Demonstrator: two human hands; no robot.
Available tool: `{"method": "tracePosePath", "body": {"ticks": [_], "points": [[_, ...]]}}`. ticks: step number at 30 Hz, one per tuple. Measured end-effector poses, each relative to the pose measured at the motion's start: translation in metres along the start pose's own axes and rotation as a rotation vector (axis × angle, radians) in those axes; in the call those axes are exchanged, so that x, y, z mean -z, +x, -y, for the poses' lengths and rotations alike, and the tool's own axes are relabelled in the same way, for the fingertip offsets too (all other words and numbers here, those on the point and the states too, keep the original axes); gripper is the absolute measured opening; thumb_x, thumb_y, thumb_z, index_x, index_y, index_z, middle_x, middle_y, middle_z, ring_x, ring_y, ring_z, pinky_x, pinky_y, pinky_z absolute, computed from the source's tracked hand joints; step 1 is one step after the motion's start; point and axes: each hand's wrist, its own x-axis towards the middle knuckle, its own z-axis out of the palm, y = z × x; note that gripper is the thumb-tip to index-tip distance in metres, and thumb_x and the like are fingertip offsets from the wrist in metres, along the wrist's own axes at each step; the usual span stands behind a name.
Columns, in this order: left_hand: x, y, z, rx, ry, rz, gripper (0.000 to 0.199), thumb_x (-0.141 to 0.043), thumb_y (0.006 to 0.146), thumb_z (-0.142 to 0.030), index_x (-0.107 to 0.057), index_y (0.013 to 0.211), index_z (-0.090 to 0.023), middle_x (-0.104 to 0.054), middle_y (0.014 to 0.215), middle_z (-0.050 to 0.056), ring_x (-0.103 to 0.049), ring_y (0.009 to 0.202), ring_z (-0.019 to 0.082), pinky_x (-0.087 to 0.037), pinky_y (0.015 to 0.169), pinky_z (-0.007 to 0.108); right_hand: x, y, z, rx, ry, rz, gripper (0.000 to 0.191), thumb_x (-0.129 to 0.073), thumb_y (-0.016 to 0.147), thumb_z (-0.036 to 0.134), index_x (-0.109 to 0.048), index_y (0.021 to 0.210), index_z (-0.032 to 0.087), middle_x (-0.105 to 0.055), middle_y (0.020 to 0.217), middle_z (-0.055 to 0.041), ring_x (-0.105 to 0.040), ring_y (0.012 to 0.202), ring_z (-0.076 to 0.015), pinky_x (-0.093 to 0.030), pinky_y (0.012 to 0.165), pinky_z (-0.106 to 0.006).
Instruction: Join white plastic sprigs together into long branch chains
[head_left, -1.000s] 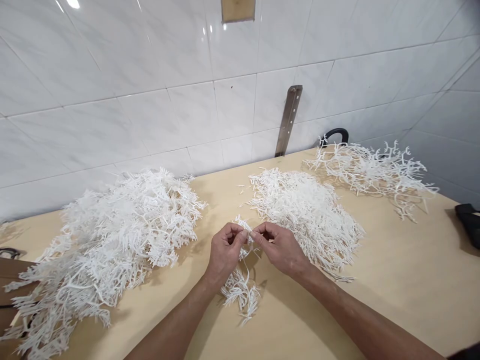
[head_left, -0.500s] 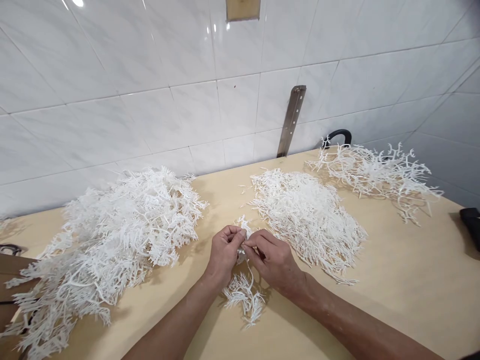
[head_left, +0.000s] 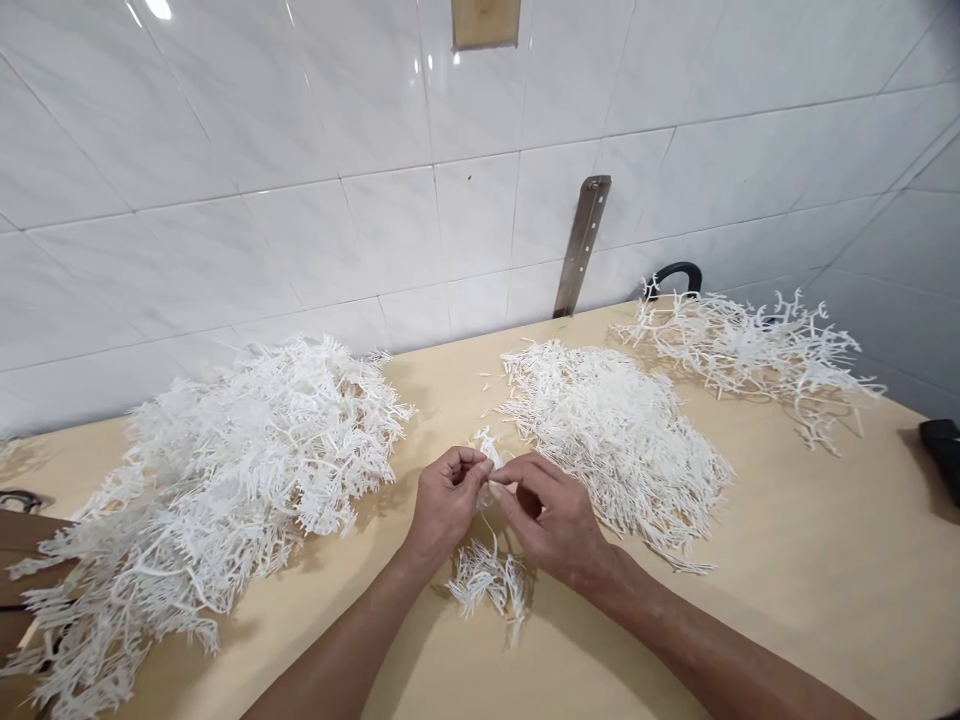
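Compared with a second ago, the right hand [head_left: 559, 515] is shifted slightly lower, its thumb and forefinger nearly together; whether anything is held by that grip cannot be told. At the frame's centre, a white branched piece [head_left: 487, 443] is pinched between thumb and fingers of the left hand [head_left: 448, 500], partly hidden by them. Below, a white tuft [head_left: 487, 580] is blurred at its tip. On the worktop [head_left: 787, 560], at the frame's right edge, a black object [head_left: 943, 450] is cut off.
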Motion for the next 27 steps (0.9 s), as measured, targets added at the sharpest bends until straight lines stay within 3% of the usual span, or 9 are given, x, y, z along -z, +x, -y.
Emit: {"method": "tracePosePath", "body": {"ticks": [4, 8, 11, 19, 27], "points": [[0.002, -0.002, 0.002, -0.082, 0.153, 0.042, 0.021, -0.065, 0.084, -0.037, -0.068, 0.084, -0.016, -0.064, 0.071, 0.002, -0.056, 0.064, 0.013, -0.043, 0.062, 0.023, 0.014, 0.007, -0.008, -0.304, 0.091, -0.07, 0.015, -0.058, 0.092, 0.031, -0.067, 0.094, 0.019, -0.065, 0.075, -0.003, -0.057, 0.058, -0.0126, -0.045, 0.048, -0.024], [-0.002, -0.007, 0.003, -0.094, 0.207, 0.047, 0.02, -0.064, 0.085, -0.035, -0.069, 0.086, -0.016, -0.067, 0.074, 0.003, -0.058, 0.065, 0.014, -0.044, 0.061, 0.024, 0.022, 0.01, -0.017, -0.496, 0.123, 0.045, 0.025, -0.06, 0.09, 0.04, -0.07, 0.1, 0.019, -0.068, 0.074, -0.0041, -0.062, 0.061, -0.016, -0.048, 0.049, -0.026], [-0.004, -0.009, 0.002, -0.11, 0.237, 0.042, 0.017, -0.063, 0.084, -0.032, -0.071, 0.086, -0.017, -0.068, 0.074, 0.003, -0.058, 0.064, 0.014, -0.043, 0.059, 0.024, 0.021, 0.01, -0.018, -0.481, 0.109, 0.129, 0.024, -0.06, 0.089, 0.038, -0.072, 0.098, 0.019, -0.068, 0.074, -0.0042, -0.062, 0.061, -0.0162, -0.049, 0.049, -0.026], [-0.006, -0.01, 0.003, -0.178, 0.359, 0.063, 0.017, -0.057, 0.086, -0.027, -0.071, 0.087, -0.018, -0.067, 0.074, 0.003, -0.056, 0.062, 0.013, -0.043, 0.059, 0.024, 0.019, 0.008, -0.022, -0.486, 0.074, 0.156, 0.022, -0.061, 0.087, 0.033, -0.072, 0.101, 0.021, -0.073, 0.091, -0.0046, -0.066, 0.075, -0.0174, -0.054, 0.066, -0.03], [-0.007, -0.011, 0.006, -0.217, 0.404, 0.043, 0.014, -0.057, 0.085, -0.026, -0.068, 0.082, -0.018, -0.064, 0.07, 0.002, -0.054, 0.061, 0.013, -0.042, 0.06, 0.024, 0.017, 0.007, -0.025, -0.468, 0.077, 0.144, 0.019, -0.057, 0.087, 0.032, -0.071, 0.091, 0.019, -0.073, 0.081, -0.0038, -0.065, 0.069, -0.0172, -0.05, 0.062, -0.029]]}}
